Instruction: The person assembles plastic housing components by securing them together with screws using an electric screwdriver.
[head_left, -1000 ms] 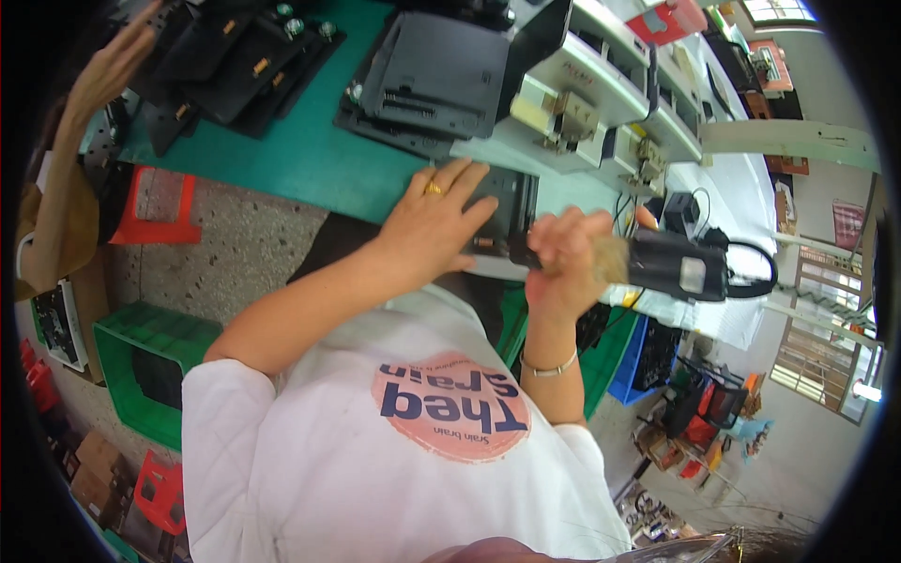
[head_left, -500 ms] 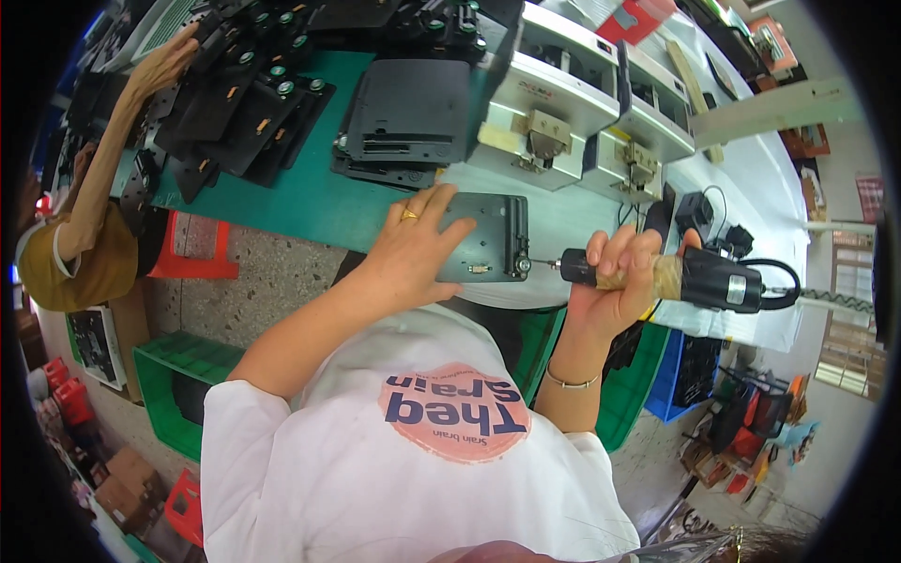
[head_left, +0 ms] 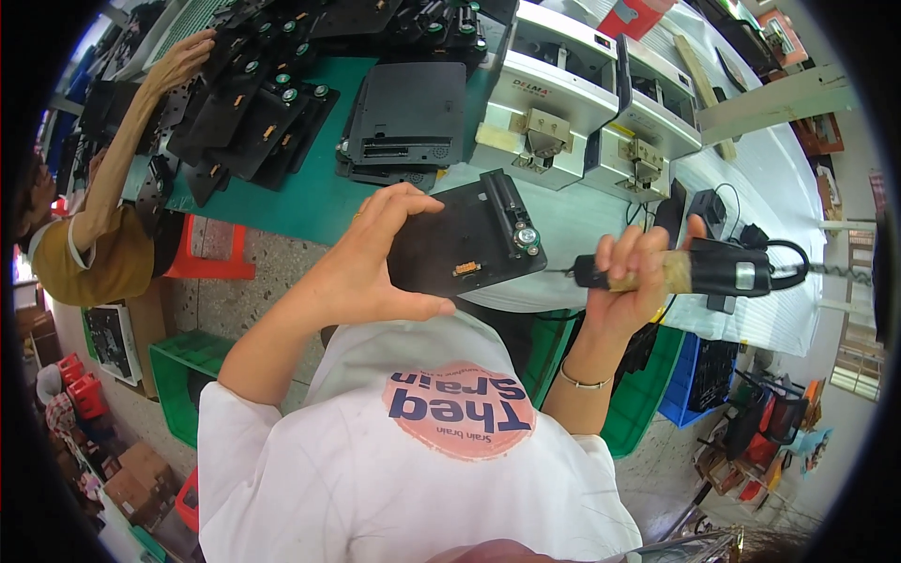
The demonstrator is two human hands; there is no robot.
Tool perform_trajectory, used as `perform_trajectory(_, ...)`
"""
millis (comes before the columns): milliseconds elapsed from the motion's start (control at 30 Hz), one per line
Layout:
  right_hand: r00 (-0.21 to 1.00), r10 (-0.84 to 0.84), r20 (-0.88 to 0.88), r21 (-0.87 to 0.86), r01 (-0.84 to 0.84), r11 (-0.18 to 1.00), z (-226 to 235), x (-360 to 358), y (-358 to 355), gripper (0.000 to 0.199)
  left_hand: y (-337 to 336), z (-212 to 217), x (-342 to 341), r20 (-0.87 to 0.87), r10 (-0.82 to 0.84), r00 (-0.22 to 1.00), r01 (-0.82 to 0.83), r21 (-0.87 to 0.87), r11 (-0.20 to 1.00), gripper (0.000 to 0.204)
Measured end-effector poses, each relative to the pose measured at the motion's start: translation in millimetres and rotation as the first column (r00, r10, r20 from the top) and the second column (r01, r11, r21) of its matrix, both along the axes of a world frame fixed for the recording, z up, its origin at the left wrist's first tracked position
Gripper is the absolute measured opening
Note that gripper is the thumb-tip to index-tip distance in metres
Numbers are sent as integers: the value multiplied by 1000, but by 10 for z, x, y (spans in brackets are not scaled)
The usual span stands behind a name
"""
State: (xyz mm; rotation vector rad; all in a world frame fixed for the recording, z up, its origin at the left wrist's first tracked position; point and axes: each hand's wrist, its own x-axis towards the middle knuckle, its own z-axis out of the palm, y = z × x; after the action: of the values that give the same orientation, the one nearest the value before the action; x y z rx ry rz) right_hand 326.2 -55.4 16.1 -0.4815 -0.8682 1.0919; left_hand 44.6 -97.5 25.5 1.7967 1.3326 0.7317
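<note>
The left hand [head_left: 371, 272] holds a flat black rectangular plate assembly [head_left: 466, 239] by its left edge, the grip closed on it with the thumb under the plate's near edge and the fingers curled over its far side. The plate is lifted off the green worktop [head_left: 310, 202] and hangs tilted over its near edge, in front of the person's white shirt. A small round silver fitting [head_left: 526, 235] sits near the plate's right edge.

The right hand [head_left: 633, 272] is wrapped around a black electric screwdriver [head_left: 709, 272], grip fully closed on its tan-wrapped barrel. The tool lies roughly level, its bit end pointing left toward the plate's right edge; whether bit and plate touch cannot be told. A black cable runs from the tool's rear end.

Further black plate assemblies [head_left: 399, 122] lie stacked toward the far side of the worktop. Two white box-shaped fixtures [head_left: 554, 103] stand beside them, toward the right. At the far left corner, another person's hand [head_left: 178, 61] rests on a black part.
</note>
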Motion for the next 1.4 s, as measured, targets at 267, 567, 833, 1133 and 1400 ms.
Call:
perform_trajectory(267,952,270,144,-21,-270,963,-123,-339,-116,79,155,168,14,138,-132,982,163,-237,958,84)
perform_trajectory(567,970,132,204,50,-145,988,-275,-419,-66,46,212,339,79,173,-154,973,193,-233,953,66)
perform_trajectory(833,994,43,96,-12,-42,999,-189,-577,-137,43,58,580,230,-233,-22,972,132,469,873,31)
perform_trajectory(1133,999,22,-48,-72,-25,997,-194,-593,-193,37,89,543,304,-114,91,989,16,706,708,26)
perform_trajectory(1400,994,78,-74,-117,-87,989,-289,-426,-235,47,43,402,338,-79,60,995,24,777,629,20)
